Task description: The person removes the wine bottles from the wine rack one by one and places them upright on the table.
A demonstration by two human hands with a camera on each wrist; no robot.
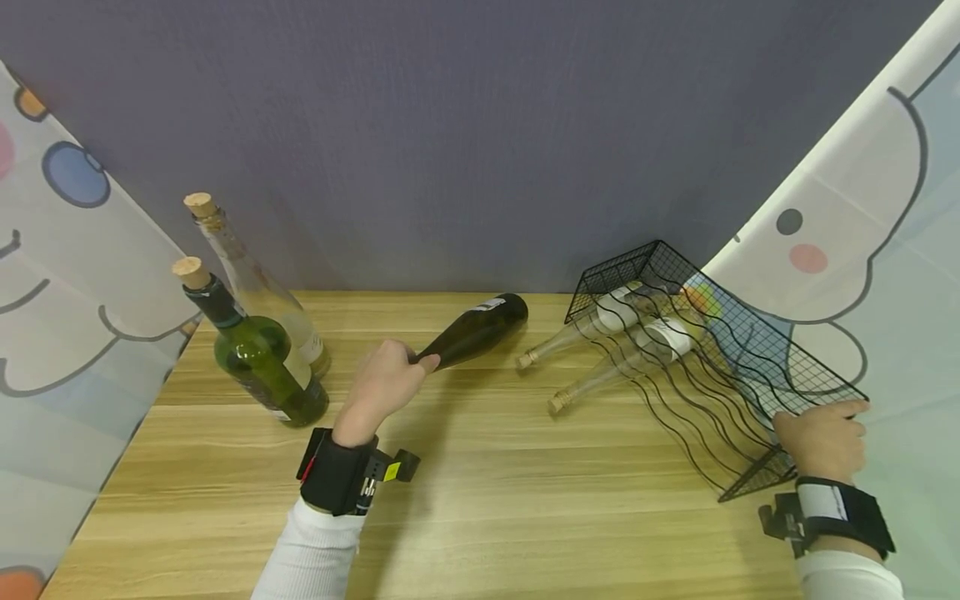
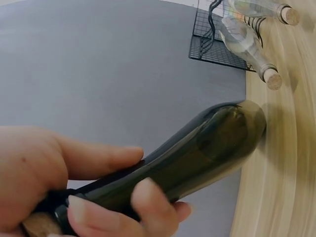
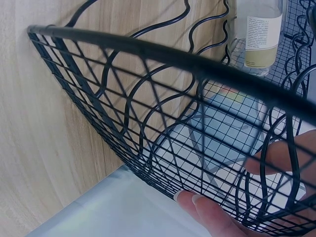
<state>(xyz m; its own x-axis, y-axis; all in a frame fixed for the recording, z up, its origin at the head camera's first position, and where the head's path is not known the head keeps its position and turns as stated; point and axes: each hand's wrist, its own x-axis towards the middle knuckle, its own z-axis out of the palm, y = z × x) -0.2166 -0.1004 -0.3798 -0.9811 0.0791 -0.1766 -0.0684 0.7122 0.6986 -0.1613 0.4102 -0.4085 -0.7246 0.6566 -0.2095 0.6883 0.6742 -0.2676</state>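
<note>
My left hand (image 1: 384, 385) grips a dark green wine bottle (image 1: 483, 332) round its neck, the base pointing away to the right. In the left wrist view the bottle (image 2: 197, 148) is tilted, thumb on one side, fingers curled under, its cork (image 2: 42, 224) near the palm. On the right, a black wire bottle rack (image 1: 731, 392) with wavy bars has my right hand (image 1: 823, 440) holding its near right end. Fingertips (image 3: 187, 201) wrap the mesh in the right wrist view. Two clear corked bottles, one farther (image 1: 618, 312) and one nearer (image 1: 660, 340), lie in the rack, necks toward the left.
At the left of the wooden table (image 1: 480, 517) stand a green corked bottle (image 1: 262, 362) and, behind it, a tall clear corked bottle (image 1: 273, 300). A grey panel (image 1: 450, 150) rises along the back edge. Printed cloth (image 1: 847, 208) hangs at the right side.
</note>
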